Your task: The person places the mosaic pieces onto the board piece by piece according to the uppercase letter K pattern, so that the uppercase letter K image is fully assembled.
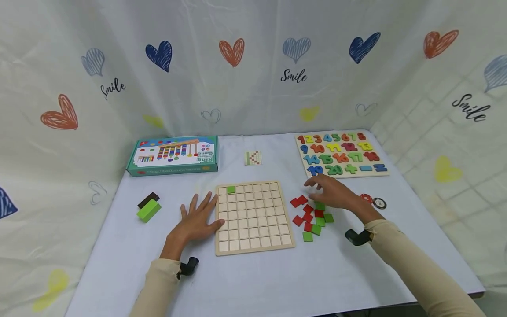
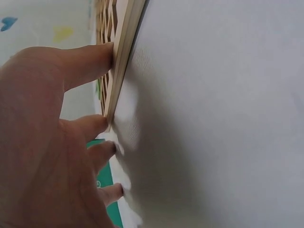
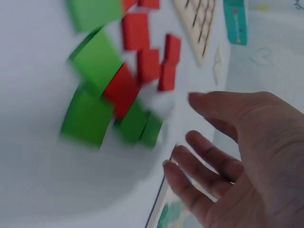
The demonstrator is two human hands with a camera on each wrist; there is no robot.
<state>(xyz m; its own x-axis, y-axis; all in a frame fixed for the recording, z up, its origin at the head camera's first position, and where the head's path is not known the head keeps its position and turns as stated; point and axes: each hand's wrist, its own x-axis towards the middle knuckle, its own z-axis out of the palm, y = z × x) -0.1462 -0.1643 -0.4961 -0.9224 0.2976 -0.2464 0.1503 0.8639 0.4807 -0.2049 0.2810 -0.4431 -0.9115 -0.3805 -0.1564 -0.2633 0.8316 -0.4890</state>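
A wooden grid board (image 1: 255,215) lies flat in the middle of the table, with one green tile (image 1: 231,189) in its top row. My left hand (image 1: 198,222) is spread at the board's left side, thumb and a fingertip touching its edge. Over the far end of a loose group of tiles hovers my right hand (image 1: 332,190), fingers bent a little and nothing seen between them. Red tiles (image 1: 298,220) and green tiles (image 1: 307,237) lie scattered right of the board. In the right wrist view, a gap separates the fingers from the red tiles (image 3: 148,65).
At the back stand a boxed ring game (image 1: 172,156), a small pattern card (image 1: 253,157) and a number puzzle board (image 1: 342,154). Green and dark blocks (image 1: 148,210) lie at the left. Two round chips (image 1: 379,203) sit beside the right forearm.
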